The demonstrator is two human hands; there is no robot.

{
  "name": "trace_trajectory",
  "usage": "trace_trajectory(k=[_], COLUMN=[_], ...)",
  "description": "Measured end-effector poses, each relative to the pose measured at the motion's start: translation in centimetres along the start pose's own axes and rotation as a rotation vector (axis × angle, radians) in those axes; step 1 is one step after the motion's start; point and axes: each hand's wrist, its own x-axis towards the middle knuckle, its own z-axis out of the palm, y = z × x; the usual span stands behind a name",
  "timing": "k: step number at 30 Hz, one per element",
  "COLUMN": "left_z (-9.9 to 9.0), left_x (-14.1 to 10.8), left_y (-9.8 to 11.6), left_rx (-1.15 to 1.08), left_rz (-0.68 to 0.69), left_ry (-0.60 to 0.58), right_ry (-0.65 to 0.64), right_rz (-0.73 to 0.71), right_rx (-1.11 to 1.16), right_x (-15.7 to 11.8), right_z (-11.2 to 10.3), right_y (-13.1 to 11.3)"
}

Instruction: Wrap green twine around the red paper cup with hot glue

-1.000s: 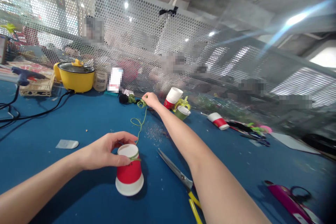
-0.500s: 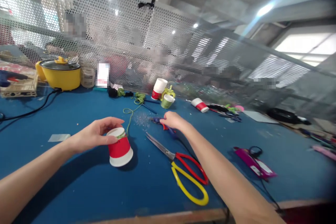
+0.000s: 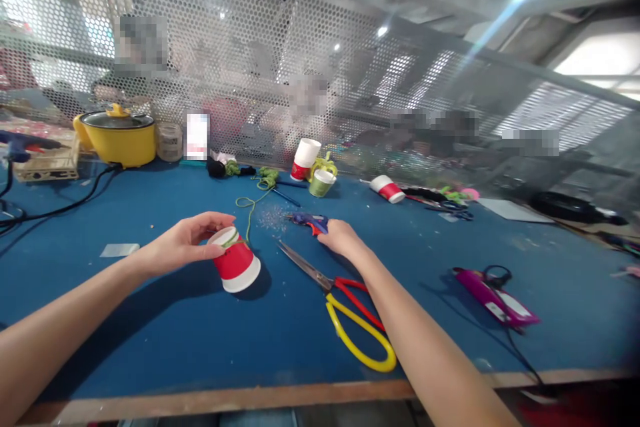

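Observation:
In the head view, my left hand [image 3: 200,238] grips a red and white paper cup [image 3: 236,267] between thumb and fingers. The cup leans, its narrow end up and left. Green yarn [image 3: 248,230] lies around that end, and a strand runs back to a small green ball [image 3: 269,177]. My right hand [image 3: 341,239] is closed around the handle of a blue glue gun [image 3: 305,219], whose nozzle points left near some whitish specks on the table. Scissors [image 3: 320,277] with one red and one yellow handle lie between my arms, partly covered by my right forearm.
At the back stand a yellow electric pot [image 3: 123,141], a phone [image 3: 197,137], a stacked white and red cup [image 3: 305,159] and a green cup [image 3: 321,182]. Another cup [image 3: 387,189] lies tipped. A purple device [image 3: 495,297] sits at right. A second glue gun [image 3: 25,145] is far left.
My right hand has shifted from the glue gun's body back onto its handle, leaving more of the gun showing. The cup in my left hand is tilted more. The view has turned slightly.

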Motion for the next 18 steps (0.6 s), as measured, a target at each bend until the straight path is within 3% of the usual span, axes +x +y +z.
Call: trace_trajectory(k=[3, 7, 12, 15, 18], left_z=[-0.4, -0.7, -0.5, -0.3, -0.2], left_x=[-0.1, -0.1, 0.0, 0.2, 0.3], left_y=[0.5, 0.9, 0.5, -0.1, -0.6], left_rx=[0.071, 0.125, 0.108, 0.071, 0.047], left_rz=[0.006, -0.005, 0.026, 0.067, 0.083], left_ry=[-0.045, -0.090, -0.035, 0.022, 0.072], right_ry=[0.014, 0.019, -0.196, -0.227, -0.210], right_rz=[0.019, -0.106, -0.371, -0.451, -0.421], right_rx=[0.224, 0.542, 1.034, 1.056, 1.005], right_x=[-1.0, -3.9, -8.7, -10.7, -11.7], right_z=[-0.9, -3.0, -4.3, -3.7, -2.9], right_y=[-0.4, -2.1, -4.7, -5.8, -6.0])
